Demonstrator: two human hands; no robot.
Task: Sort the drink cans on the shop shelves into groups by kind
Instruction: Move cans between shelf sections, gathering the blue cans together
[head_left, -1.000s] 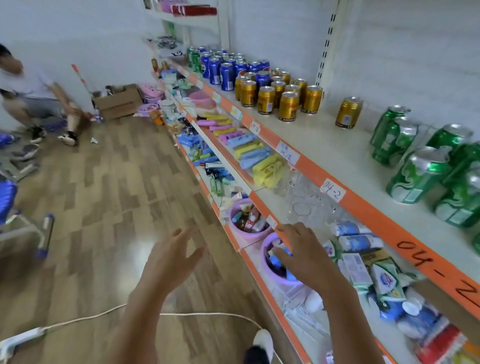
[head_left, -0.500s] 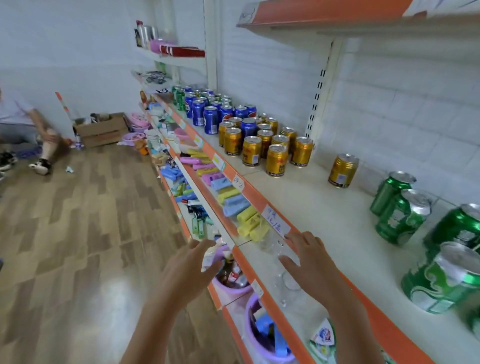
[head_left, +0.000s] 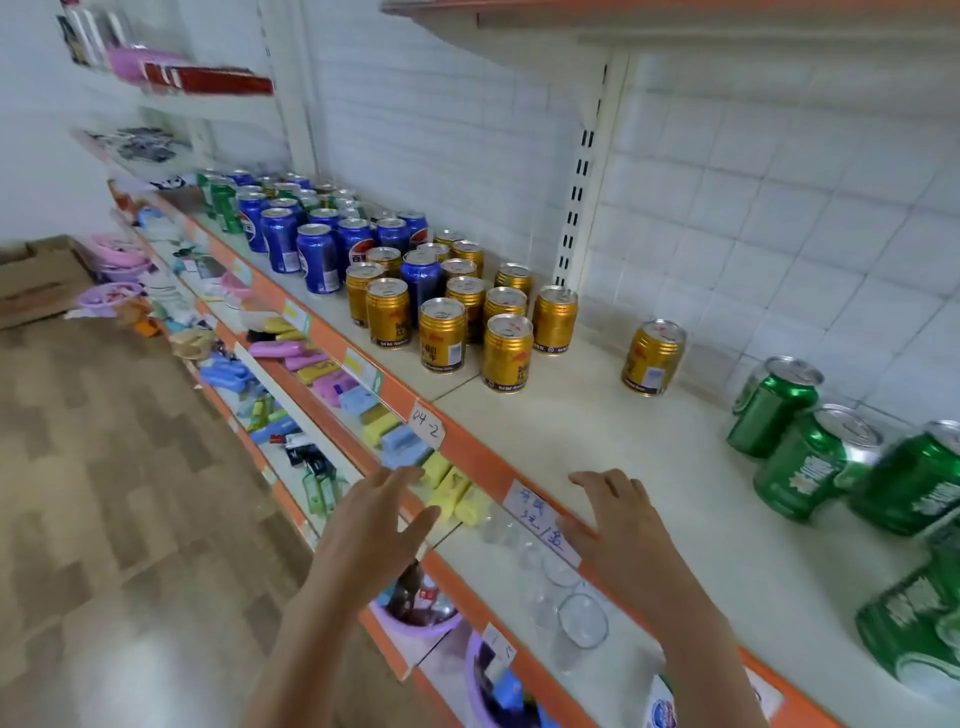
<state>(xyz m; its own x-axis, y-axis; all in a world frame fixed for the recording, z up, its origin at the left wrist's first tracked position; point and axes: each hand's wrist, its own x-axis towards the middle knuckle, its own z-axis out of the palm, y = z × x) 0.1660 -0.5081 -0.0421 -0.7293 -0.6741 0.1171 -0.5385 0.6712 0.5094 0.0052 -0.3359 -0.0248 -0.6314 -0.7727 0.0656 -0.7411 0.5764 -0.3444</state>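
Along the white shelf (head_left: 597, 441) stand drink cans in groups. Several gold cans (head_left: 441, 335) cluster in the middle, with one blue can (head_left: 421, 283) among them. A lone gold can (head_left: 653, 357) stands apart to the right. Behind the cluster are several blue cans (head_left: 317, 257), and green cans (head_left: 223, 205) at the far end. More green cans (head_left: 810, 462) stand at the right. My left hand (head_left: 376, 525) hovers with fingers spread in front of the shelf edge. My right hand (head_left: 621, 525) is spread over the shelf's front edge. Both hold nothing.
The orange shelf edge (head_left: 467, 447) carries paper labels. Lower shelves hold yellow, pink and blue packets (head_left: 332, 374), clear glasses (head_left: 579, 618) and purple bowls (head_left: 415, 618). An upper shelf (head_left: 675, 21) overhangs. Wood floor (head_left: 104, 467) lies to the left.
Both hands have risen from the lower shelves towards the can shelf. The view has lifted and turned right, so the person at the left is out of sight.
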